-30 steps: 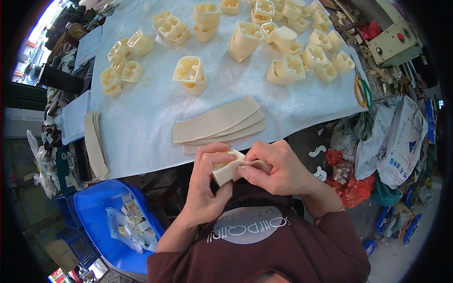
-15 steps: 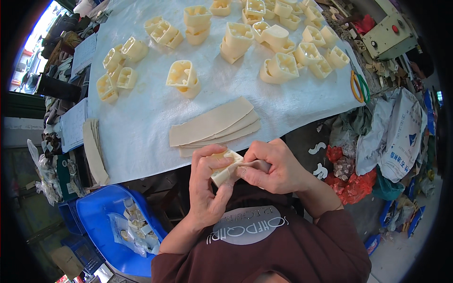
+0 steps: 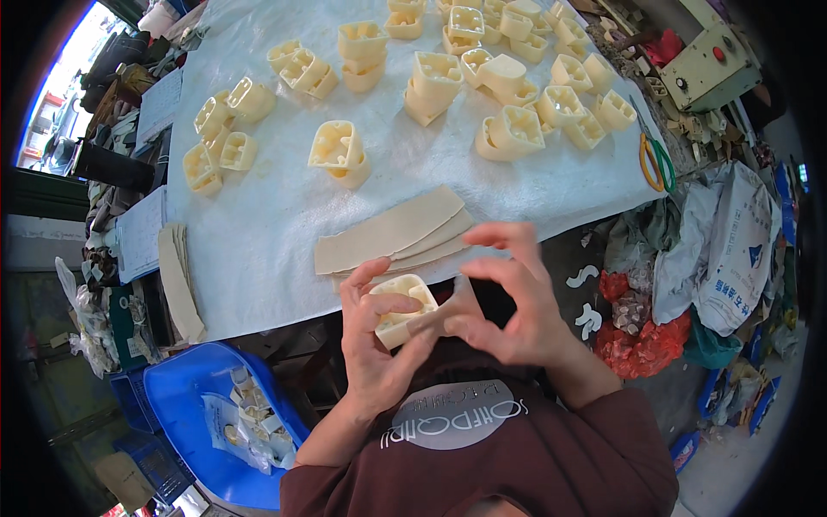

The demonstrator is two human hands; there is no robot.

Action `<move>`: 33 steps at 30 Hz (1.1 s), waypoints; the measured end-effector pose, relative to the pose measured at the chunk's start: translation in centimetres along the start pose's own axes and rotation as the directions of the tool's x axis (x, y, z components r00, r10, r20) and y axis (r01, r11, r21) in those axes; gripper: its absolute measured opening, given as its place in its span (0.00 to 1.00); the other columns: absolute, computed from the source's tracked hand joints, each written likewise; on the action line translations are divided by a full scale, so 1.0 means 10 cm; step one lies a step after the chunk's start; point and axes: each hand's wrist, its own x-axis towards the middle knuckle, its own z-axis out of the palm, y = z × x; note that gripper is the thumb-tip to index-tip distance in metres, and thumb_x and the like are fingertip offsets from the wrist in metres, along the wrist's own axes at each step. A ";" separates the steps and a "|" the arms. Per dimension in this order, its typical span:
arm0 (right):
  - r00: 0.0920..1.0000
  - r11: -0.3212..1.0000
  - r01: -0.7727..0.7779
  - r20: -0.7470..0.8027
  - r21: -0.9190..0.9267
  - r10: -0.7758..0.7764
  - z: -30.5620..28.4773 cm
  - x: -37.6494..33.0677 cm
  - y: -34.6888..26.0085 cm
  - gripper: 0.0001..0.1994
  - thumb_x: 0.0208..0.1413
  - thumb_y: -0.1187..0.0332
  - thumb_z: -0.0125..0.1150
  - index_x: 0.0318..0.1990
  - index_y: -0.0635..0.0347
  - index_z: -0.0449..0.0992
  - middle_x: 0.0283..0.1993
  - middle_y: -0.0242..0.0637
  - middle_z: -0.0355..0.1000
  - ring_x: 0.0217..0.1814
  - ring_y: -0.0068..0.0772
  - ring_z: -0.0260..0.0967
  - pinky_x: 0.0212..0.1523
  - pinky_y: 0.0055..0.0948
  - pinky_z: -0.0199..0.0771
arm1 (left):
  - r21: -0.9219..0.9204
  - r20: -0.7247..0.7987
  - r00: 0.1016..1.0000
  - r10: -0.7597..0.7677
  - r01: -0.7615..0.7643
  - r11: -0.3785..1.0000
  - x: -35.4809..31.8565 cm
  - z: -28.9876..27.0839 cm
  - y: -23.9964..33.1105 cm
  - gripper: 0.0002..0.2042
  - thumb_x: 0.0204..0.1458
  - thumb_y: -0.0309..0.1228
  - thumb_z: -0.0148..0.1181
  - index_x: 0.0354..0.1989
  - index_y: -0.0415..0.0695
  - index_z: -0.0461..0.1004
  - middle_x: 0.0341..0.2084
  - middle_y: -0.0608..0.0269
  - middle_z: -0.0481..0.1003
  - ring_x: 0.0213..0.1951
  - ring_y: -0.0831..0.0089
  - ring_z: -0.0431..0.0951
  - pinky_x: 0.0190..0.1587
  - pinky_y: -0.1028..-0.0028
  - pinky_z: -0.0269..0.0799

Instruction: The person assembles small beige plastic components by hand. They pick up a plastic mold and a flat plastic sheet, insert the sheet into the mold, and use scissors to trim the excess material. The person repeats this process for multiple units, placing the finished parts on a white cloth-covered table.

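Observation:
My left hand (image 3: 379, 345) is closed around a cream, hollow plastic shoe heel (image 3: 398, 291), its open, ribbed side facing up. A finger reaches into the hollow, and the thumb presses a beige leather strip (image 3: 461, 307) against the near wall. From that wall the strip's free part runs right to my right hand (image 3: 521, 302). There the thumb and a finger hold it, while the forefinger is raised and blurred by motion. Just beyond my hands, a fanned stack of flat beige strips (image 3: 392, 228) lies on the white-covered table (image 3: 267, 258).
Several cream heels (image 3: 338, 146) stand singly and in clusters across the table's far part. More strips (image 3: 177, 280) lie at its left edge; scissors (image 3: 655, 159) rest at the right edge. A blue tub (image 3: 185, 405) sits below left, plastic bags (image 3: 642, 340) at right.
My right hand has opened its fingers somewhat and lifted the forefinger, spreading the strip out from the heel. The heel has turned so that more of its hollow faces up.

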 end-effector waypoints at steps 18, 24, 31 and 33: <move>0.745 0.175 -0.404 0.212 0.898 0.632 0.29 -0.38 -0.10 0.18 0.51 0.61 0.62 0.46 0.59 0.67 0.43 0.33 0.65 0.46 0.23 0.61 0.48 0.30 0.62 | -0.571 0.164 0.986 -0.013 0.106 0.814 0.00 -0.12 -0.15 0.13 0.33 0.23 0.72 0.28 0.42 0.76 0.53 0.41 0.64 0.52 0.60 0.68 0.50 0.67 0.67; 0.705 0.147 -0.519 0.324 0.842 0.631 0.24 -0.37 -0.04 0.13 0.52 0.62 0.62 0.40 0.59 0.70 0.35 0.30 0.67 0.38 0.20 0.62 0.42 0.24 0.62 | -0.597 0.207 0.978 -0.007 0.132 0.791 -0.01 -0.10 -0.13 0.12 0.31 0.27 0.74 0.25 0.42 0.77 0.52 0.40 0.65 0.52 0.57 0.69 0.50 0.66 0.67; 0.696 0.127 -0.548 0.367 0.827 0.617 0.26 -0.41 0.01 0.14 0.54 0.63 0.60 0.44 0.60 0.70 0.39 0.31 0.70 0.43 0.21 0.65 0.45 0.25 0.64 | -0.606 0.235 0.970 -0.053 0.189 0.772 -0.01 -0.06 -0.11 0.12 0.31 0.31 0.74 0.25 0.43 0.78 0.51 0.40 0.66 0.53 0.56 0.68 0.52 0.63 0.65; 0.654 0.038 -0.595 0.456 0.803 0.604 0.24 -0.38 0.02 0.15 0.54 0.63 0.58 0.46 0.61 0.70 0.42 0.33 0.70 0.45 0.22 0.66 0.46 0.25 0.65 | -0.556 0.246 0.969 -0.006 0.147 0.818 0.01 -0.05 -0.12 0.12 0.33 0.33 0.73 0.25 0.44 0.78 0.52 0.39 0.65 0.55 0.56 0.65 0.55 0.61 0.60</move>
